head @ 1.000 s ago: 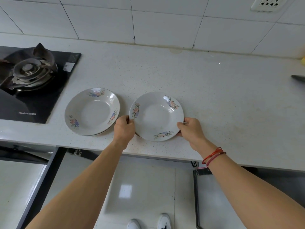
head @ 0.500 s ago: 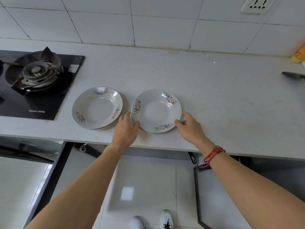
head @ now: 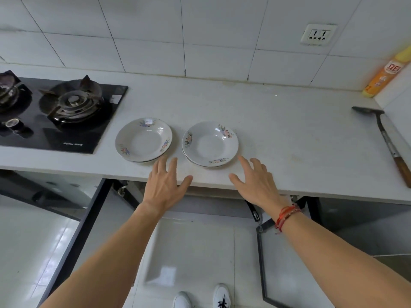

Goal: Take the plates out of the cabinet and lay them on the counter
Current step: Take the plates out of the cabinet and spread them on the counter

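Two white plates with flower prints lie side by side on the white counter [head: 289, 138]. The left plate [head: 144, 139] sits close to the stove. The right plate [head: 210, 143] lies near the counter's front edge. Each seems to rest on another plate beneath it. My left hand [head: 165, 184] hovers at the counter's edge below the gap between the plates, fingers spread, holding nothing. My right hand [head: 255, 182] is just below and right of the right plate, also spread and empty. Neither hand touches a plate.
A black gas stove [head: 55, 114] fills the counter's left end. A spatula with a wooden handle [head: 388, 143] lies at the right, and an orange bottle [head: 387, 74] leans in the back right corner. Below the counter, cabinet doors [head: 287, 263] stand open over the tiled floor.
Both hands let go of the right plate's rim and pulled back toward the counter's edge with fingers spread. The plate stays on the counter. The camera view tilted upward.
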Demonstrator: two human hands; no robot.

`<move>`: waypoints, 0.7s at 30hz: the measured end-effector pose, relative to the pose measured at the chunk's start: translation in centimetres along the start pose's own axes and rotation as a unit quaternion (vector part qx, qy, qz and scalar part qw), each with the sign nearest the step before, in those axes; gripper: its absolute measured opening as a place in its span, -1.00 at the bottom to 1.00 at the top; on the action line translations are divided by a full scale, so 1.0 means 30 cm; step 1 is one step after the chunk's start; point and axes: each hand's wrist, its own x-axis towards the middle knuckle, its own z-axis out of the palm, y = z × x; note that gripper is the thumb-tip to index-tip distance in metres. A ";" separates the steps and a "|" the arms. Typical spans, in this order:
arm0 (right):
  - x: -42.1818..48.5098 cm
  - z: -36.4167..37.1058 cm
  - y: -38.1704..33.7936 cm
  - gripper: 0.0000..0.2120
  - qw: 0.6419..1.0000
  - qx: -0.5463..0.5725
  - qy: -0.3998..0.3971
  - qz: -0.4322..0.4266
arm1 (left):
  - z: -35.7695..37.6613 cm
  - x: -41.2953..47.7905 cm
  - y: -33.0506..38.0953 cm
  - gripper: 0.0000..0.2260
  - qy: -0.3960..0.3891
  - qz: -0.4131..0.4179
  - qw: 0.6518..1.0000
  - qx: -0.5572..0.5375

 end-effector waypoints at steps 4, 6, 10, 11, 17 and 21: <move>-0.039 -0.002 -0.014 -0.36 1.000 -0.015 0.006 -0.002 | -0.013 -0.038 -0.003 -0.39 0.004 0.011 1.000 0.012; -0.055 0.000 -0.017 -0.37 1.000 -0.019 0.008 -0.002 | -0.013 -0.050 -0.004 -0.39 0.003 0.014 1.000 0.011; -0.084 0.017 -0.006 -0.38 1.000 -0.019 0.011 -0.003 | 0.007 -0.082 -0.004 -0.39 -0.002 0.020 1.000 0.011; -0.093 0.025 0.001 -0.38 1.000 -0.020 0.010 -0.002 | 0.017 -0.093 -0.005 -0.38 -0.007 0.020 1.000 0.013; -0.149 0.128 0.070 -0.39 0.999 -0.023 0.013 0.020 | 0.139 -0.158 -0.017 -0.38 -0.050 0.036 0.998 0.022; -0.188 0.220 0.147 -0.39 0.999 -0.021 0.010 0.043 | 0.265 -0.191 -0.014 -0.36 -0.089 0.059 0.994 0.038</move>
